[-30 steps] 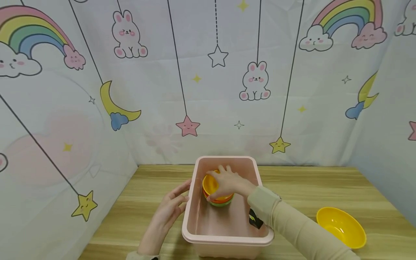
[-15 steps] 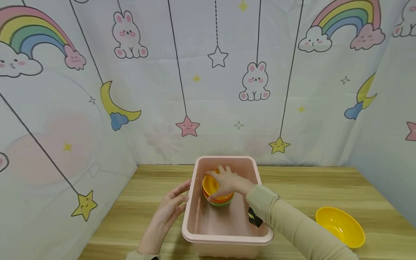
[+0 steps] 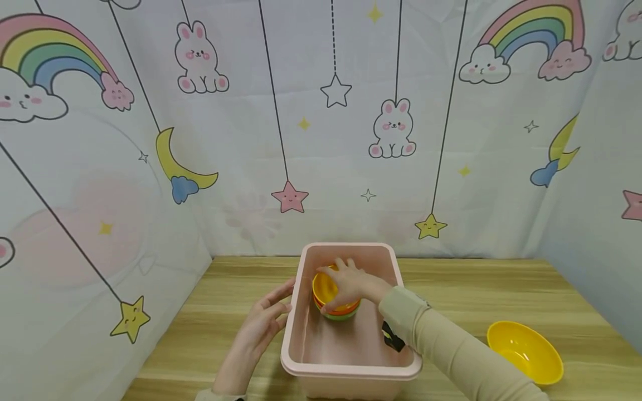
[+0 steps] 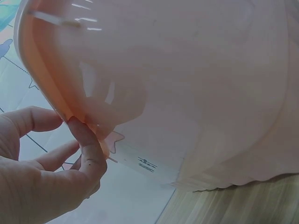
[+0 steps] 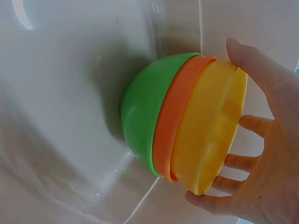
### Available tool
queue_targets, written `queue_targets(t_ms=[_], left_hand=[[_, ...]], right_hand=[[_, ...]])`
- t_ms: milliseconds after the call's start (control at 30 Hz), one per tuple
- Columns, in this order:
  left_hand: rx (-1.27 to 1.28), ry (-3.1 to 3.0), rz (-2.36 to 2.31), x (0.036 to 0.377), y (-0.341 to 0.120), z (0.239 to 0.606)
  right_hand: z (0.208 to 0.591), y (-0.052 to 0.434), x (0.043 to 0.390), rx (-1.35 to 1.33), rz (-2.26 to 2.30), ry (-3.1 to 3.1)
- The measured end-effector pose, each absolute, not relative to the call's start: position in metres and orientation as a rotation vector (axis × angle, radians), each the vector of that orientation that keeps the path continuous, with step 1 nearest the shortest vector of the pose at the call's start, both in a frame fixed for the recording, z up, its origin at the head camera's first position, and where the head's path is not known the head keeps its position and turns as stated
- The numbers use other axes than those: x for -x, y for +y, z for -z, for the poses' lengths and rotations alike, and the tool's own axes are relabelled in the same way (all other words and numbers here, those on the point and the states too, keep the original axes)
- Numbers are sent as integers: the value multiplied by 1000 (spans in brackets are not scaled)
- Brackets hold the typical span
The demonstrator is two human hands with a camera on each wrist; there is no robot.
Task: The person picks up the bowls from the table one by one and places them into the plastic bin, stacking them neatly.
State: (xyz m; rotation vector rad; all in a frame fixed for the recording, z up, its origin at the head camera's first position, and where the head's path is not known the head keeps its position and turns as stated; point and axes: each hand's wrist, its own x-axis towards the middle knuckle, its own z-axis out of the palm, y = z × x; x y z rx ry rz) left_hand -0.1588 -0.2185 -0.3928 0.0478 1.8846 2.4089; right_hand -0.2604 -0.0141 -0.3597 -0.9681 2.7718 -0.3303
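The sleeved right arm (image 3: 456, 345) slants forward and inward; the right grip (image 3: 353, 283) faces palm down in a wide hold, thumb (image 5: 254, 65) opposite its spread fingers (image 5: 240, 162). The left grip (image 3: 258, 326) faces palm inward, fingers gently bent.

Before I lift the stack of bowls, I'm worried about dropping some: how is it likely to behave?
The stack is probably stiff and light, judging by its thin, evenly curved rims. Smooth sides may feel slippery. Lifting only the yellow bowl could leave the orange bowl and green bowl behind, since they nest beneath.
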Motion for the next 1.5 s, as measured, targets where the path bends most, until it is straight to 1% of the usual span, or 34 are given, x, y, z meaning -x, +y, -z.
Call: queue_targets(t_ms=[733, 1500], left_hand=[[-45, 1874, -2409, 158, -218, 393], [-66, 1877, -2396, 159, -220, 393]], right_hand=[[364, -16, 261, 976, 263, 2748], [361, -19, 259, 986, 178, 2727]])
